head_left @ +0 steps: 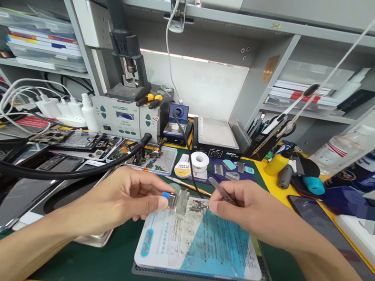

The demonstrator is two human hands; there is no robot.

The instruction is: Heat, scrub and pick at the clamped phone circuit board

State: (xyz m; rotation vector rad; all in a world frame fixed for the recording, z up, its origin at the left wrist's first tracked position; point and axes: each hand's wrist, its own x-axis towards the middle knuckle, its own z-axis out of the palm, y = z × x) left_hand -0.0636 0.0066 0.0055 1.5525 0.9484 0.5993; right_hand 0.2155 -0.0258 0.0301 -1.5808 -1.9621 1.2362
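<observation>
Pinching a small blue-ended part (172, 200) between thumb and forefinger, the left hand (119, 198) is just left of the middle of the frame. A clear strip (182, 202) lies beside that part, and a small dark piece (198, 205) is just to its right; whether the three are joined, I cannot tell. The right hand (255, 210), right of centre, has its grip closed around grey tweezers (222, 190), their broad end angled to the upper left. Its fingertips come close to the dark piece, but contact is unclear. All this is above the upper edge of a white-and-blue pad (222, 248) in the lower centre, on the green surface (77, 269).

The blue-ended part looks very light and probably fragile, its metallic section stiff and perhaps slick. The clear strip seems thin and likely to bend. The blue end and outer edges look the safest hold, with light pressure kept off the fine detail. Dark phones (5, 198) lie at the left, and a white spool (199, 164) stands above the hands.
</observation>
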